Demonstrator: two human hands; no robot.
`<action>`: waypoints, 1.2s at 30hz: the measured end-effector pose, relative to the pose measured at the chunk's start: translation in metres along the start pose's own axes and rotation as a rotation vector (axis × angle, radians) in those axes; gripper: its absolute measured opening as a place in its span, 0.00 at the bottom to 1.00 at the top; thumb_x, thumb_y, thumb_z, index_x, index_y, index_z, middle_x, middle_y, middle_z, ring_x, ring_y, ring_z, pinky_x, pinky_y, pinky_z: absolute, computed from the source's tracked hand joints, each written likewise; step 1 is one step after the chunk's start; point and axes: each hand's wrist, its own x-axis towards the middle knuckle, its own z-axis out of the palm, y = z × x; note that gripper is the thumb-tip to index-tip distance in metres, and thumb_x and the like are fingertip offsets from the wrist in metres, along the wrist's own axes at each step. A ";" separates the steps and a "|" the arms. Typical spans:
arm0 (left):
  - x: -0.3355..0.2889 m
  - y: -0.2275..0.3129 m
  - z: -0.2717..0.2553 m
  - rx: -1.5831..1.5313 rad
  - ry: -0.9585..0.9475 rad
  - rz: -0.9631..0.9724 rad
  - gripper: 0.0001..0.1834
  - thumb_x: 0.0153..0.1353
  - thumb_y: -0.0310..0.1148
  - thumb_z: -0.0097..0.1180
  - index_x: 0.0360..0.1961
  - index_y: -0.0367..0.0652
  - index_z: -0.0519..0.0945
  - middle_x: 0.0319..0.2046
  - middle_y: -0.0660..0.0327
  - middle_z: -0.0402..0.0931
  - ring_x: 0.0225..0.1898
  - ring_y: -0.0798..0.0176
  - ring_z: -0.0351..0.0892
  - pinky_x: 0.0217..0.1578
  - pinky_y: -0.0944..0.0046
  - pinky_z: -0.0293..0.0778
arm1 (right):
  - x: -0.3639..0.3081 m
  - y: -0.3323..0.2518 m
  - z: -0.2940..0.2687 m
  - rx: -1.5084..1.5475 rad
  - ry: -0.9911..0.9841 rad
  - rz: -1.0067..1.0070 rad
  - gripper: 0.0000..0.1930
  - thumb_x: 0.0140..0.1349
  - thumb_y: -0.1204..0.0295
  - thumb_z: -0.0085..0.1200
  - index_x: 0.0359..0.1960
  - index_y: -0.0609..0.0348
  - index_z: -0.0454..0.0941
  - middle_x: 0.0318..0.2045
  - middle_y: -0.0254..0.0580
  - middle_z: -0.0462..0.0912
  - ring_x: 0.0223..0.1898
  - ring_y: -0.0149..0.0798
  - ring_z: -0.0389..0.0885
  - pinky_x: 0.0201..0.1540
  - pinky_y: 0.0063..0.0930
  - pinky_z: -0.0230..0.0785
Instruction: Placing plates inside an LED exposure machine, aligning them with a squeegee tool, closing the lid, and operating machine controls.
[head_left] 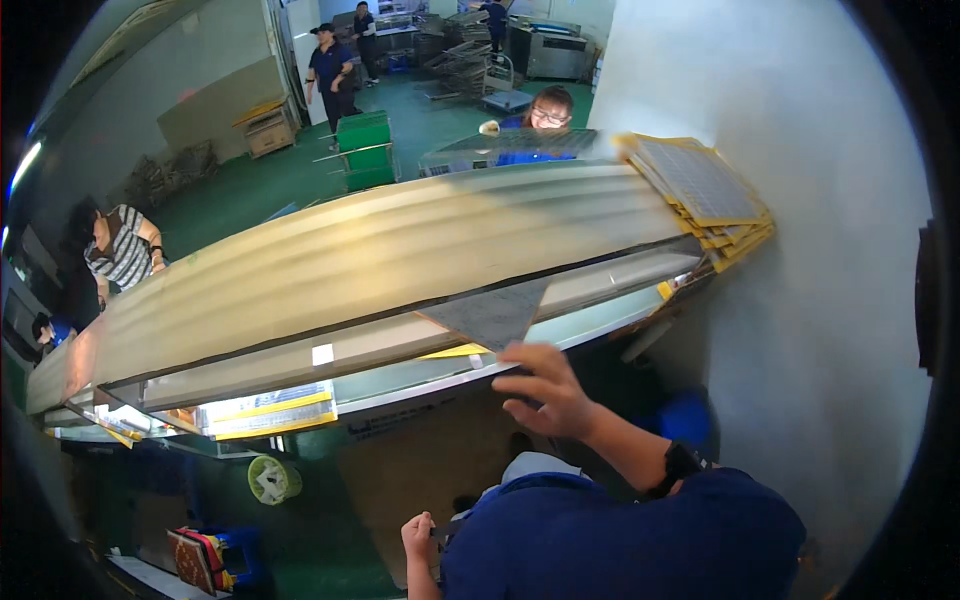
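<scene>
Seemingly little was done: my right hand [552, 395] hung splayed near the unheld grey sheet [492, 312], left hand [418, 538] curled, contents unclear

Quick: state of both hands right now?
Left hand: curled closed; can't tell whether it holds anything.
Right hand: open, fingers spread and bent, by the dark grey sheet; contact unclear.

Matt sheet [490, 312], smooth glossy panel [400, 250], cloth shirt [620, 540]
</scene>
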 end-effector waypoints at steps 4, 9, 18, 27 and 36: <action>0.002 0.010 0.023 0.148 0.075 0.115 0.20 0.67 0.38 0.54 0.20 0.38 0.77 0.16 0.66 0.72 0.20 0.75 0.68 0.23 0.71 0.64 | 0.041 0.044 -0.028 -0.319 0.070 -0.005 0.24 0.57 0.56 0.61 0.55 0.46 0.76 0.61 0.44 0.71 0.64 0.51 0.66 0.65 0.50 0.54; 0.023 0.010 0.036 -0.059 0.242 -0.072 0.11 0.67 0.34 0.53 0.30 0.39 0.77 0.21 0.62 0.77 0.19 0.70 0.75 0.21 0.71 0.71 | 0.067 0.126 0.026 -0.508 -0.137 0.118 0.27 0.54 0.58 0.64 0.57 0.45 0.75 0.63 0.39 0.70 0.66 0.52 0.65 0.66 0.54 0.51; 0.050 0.172 0.062 -0.514 0.265 0.087 0.20 0.69 0.47 0.48 0.50 0.42 0.75 0.42 0.54 0.80 0.39 0.57 0.81 0.38 0.55 0.79 | 0.036 0.134 0.011 -0.063 -0.364 -0.279 0.27 0.52 0.73 0.60 0.57 0.36 0.76 0.62 0.25 0.74 0.67 0.41 0.66 0.69 0.61 0.46; -0.036 0.272 0.122 -0.884 0.488 0.198 0.31 0.66 0.48 0.48 0.63 0.38 0.67 0.52 0.46 0.75 0.50 0.46 0.79 0.46 0.42 0.79 | -0.008 0.190 -0.031 0.432 -0.518 -0.437 0.22 0.58 0.70 0.52 0.55 0.34 0.77 0.64 0.28 0.72 0.67 0.41 0.66 0.68 0.50 0.56; -0.229 0.118 0.201 -0.786 1.489 0.278 0.23 0.63 0.31 0.56 0.58 0.37 0.71 0.50 0.55 0.77 0.49 0.53 0.78 0.49 0.53 0.76 | -0.002 0.096 0.087 0.542 -0.855 -0.557 0.38 0.53 0.68 0.62 0.68 0.47 0.63 0.70 0.52 0.58 0.69 0.54 0.60 0.67 0.49 0.57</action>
